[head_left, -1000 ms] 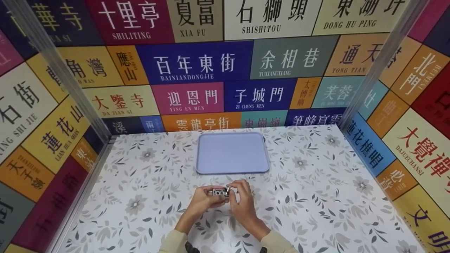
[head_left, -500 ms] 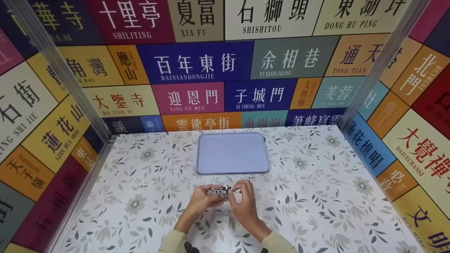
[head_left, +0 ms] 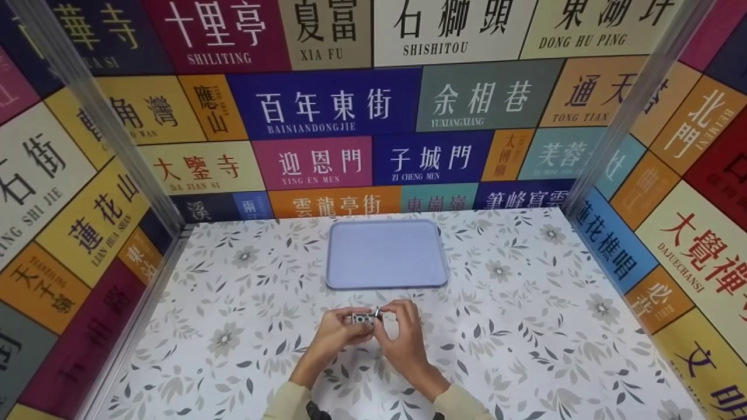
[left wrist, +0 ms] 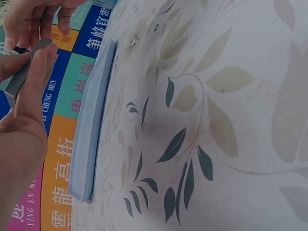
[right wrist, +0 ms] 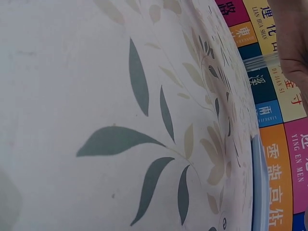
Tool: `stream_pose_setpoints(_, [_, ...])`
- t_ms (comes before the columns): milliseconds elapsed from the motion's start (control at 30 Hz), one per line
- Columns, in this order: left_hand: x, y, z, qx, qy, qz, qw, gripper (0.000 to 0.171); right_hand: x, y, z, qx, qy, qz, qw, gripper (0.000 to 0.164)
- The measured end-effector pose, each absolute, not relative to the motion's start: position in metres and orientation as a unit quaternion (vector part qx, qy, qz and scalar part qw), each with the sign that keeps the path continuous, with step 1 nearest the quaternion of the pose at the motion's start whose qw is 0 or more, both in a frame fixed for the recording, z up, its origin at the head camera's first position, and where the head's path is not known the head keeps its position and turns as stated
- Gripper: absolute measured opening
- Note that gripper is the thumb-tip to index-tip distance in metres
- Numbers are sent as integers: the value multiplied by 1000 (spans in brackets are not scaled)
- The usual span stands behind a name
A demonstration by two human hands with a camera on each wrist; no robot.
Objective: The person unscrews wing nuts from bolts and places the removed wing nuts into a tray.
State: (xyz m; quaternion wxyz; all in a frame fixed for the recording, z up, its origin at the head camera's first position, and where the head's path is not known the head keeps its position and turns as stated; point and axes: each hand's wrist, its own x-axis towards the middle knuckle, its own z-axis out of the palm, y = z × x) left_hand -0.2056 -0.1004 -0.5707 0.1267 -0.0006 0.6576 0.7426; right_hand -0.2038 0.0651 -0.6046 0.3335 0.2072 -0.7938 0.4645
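Note:
Both hands meet just above the floral table (head_left: 513, 326), near its front middle. My left hand (head_left: 341, 332) grips a small grey block (head_left: 362, 319) with dark markings; in the left wrist view the small grey block (left wrist: 21, 77) is a flat slab pinched between the left hand's thumb and fingers (left wrist: 36, 82). My right hand (head_left: 400, 332) pinches a small shiny metal piece (head_left: 377, 314) at the block's right end. The right wrist view catches only an edge of the right hand (right wrist: 294, 43).
A pale blue empty tray (head_left: 386, 254) lies on the table just beyond the hands, seen edge-on in the left wrist view as the tray (left wrist: 91, 130). Walls covered in coloured sign panels (head_left: 327, 105) close in the table on three sides.
The right hand's fingers have shifted slightly on the metal piece at the block's end. Both hands stay in the same place.

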Motion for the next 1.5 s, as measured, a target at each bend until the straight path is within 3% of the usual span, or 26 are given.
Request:
stream_pose_setpoints(433, [-206,-99,-570,10,657,740,142,44,-204,65,-601,227,-790,474,314,24])
stream_pose_setpoints(1100, [-207,-104,-571,-1,665,734,138,42,-208,66,-603,232,-773,474,353,20])
stream_pose_setpoints(1500, [-205,-101,-568,-2,657,740,144,44,-206,69,-603,213,-795,465,326,20])
